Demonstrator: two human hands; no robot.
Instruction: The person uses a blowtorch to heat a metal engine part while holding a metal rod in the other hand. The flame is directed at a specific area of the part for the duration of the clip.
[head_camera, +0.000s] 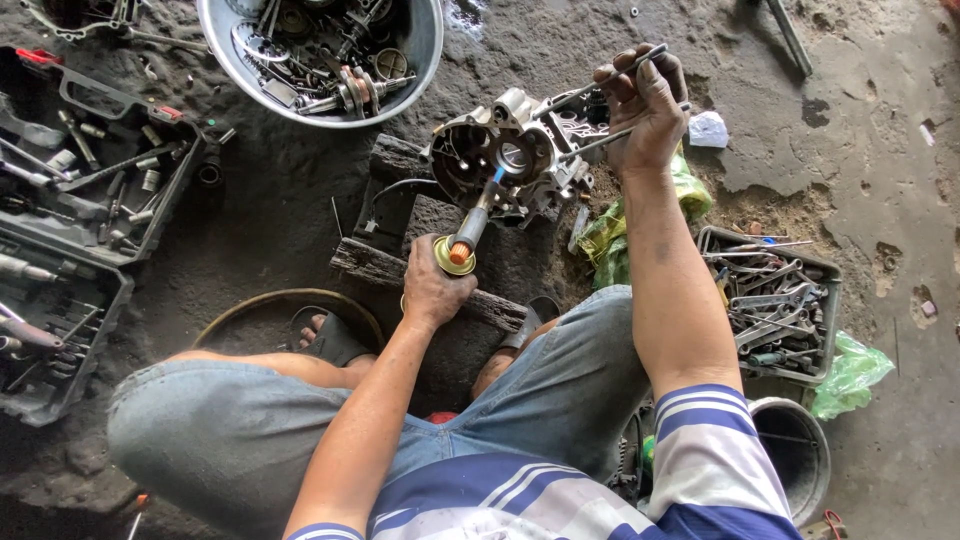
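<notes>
My left hand (432, 285) is closed around a small gas torch (462, 243), nozzle tilted away from me so its blue flame tip reaches into the round bore of the engine crankcase (510, 155) just ahead of it. My right hand (645, 105) is curled shut on a thin metal rod (600, 82), pressed against the far side of the case, I judge to steady it while the heat goes in. The case sits propped on wooden blocks (400, 265) between my hands, which keeps it off the dirt. Left of my torch hand lies an open tool case (90, 200); beyond it, a metal basin of parts (325, 50). Right of my forearm sits a tray of wrenches (775, 310).
</notes>
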